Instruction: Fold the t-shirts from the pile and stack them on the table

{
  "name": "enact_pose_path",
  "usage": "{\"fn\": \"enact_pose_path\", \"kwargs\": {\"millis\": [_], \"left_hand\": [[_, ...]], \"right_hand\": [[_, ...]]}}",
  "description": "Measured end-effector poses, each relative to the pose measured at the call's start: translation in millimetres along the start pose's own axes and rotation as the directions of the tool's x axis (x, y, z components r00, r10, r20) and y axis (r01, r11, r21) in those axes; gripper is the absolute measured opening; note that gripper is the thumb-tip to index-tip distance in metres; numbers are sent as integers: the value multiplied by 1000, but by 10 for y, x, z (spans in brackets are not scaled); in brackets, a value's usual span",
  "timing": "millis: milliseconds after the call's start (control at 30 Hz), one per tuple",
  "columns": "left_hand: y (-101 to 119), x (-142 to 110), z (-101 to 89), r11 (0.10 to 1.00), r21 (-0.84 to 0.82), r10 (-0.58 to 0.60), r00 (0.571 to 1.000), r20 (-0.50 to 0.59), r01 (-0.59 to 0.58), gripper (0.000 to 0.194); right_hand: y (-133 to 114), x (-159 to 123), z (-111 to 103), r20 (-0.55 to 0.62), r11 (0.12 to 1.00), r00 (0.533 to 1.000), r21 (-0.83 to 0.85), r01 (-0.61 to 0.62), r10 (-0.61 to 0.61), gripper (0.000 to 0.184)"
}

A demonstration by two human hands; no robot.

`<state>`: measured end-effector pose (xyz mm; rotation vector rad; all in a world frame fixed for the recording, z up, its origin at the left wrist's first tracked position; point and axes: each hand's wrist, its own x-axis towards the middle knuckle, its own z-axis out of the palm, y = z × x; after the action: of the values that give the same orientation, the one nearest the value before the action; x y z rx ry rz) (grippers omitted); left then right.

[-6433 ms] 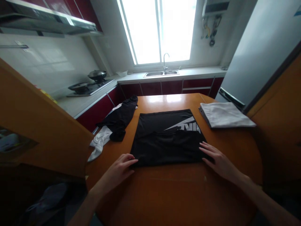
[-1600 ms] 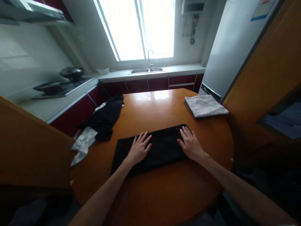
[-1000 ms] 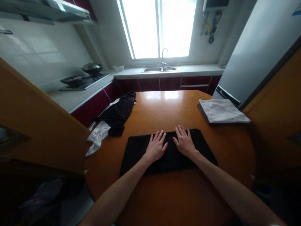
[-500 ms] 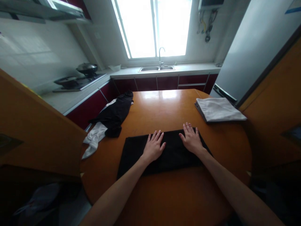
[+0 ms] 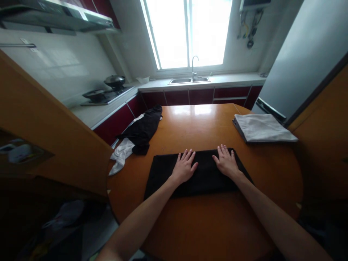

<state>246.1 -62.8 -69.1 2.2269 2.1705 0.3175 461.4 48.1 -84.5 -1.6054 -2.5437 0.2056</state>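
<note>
Grip open: left hand [image 5: 183, 169], right hand [image 5: 227, 164] flat on black cloth [image 5: 205, 175]; rumpled clothes [image 5: 144, 128] left of cloth, folded stack [image 5: 265, 128] right.

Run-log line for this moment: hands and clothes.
left hand: flat on folded black cloth | right hand: flat on same cloth | left side: rumpled clothes | right side: folded pale cloth

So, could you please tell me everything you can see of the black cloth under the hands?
The black cloth looks like plain, matte fabric, folded into a wide oblong with fairly straight edges; its layers cannot be counted. It lies on the orange-brown table, its long side running left to right. The left hand and right hand rest on it, palms down, toward its far edge.
</note>
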Motion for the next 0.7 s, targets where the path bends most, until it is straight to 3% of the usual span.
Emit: {"fn": "enact_pose_path", "kwargs": {"millis": [100, 200, 300, 400, 567, 700], "left_hand": [[-48, -47, -143, 1000, -9, -11, 999, -45, 10, 58], [-190, -113, -224, 994, 41, -101, 991, -92, 105, 58], [-348, -152, -207, 969, 86, -229, 972, -46, 232, 59], [-454, -151, -209, 960, 86, -268, 963, 7, 267, 62], [-640, -213, -304, 936, 88, -337, 940, -46, 340, 64], [-800, -342, -206, 909, 136, -391, 919, -44, 394, 61]], "right_hand": [[33, 20, 59, 5, 1000, 1000, -11, -1, 1, 69], [43, 23, 76, -5, 1000, 1000, -24, 5, -5, 68], [39, 16, 77, -9, 1000, 1000, -27, 8, -8, 69], [34, 12, 77, -12, 1000, 1000, -27, 0, 0, 68], [12, -1, 40, -42, 1000, 999, -9, 9, -9, 68], [-35, -9, -13, -135, 1000, 991, 10, 15, -13, 67]]}}
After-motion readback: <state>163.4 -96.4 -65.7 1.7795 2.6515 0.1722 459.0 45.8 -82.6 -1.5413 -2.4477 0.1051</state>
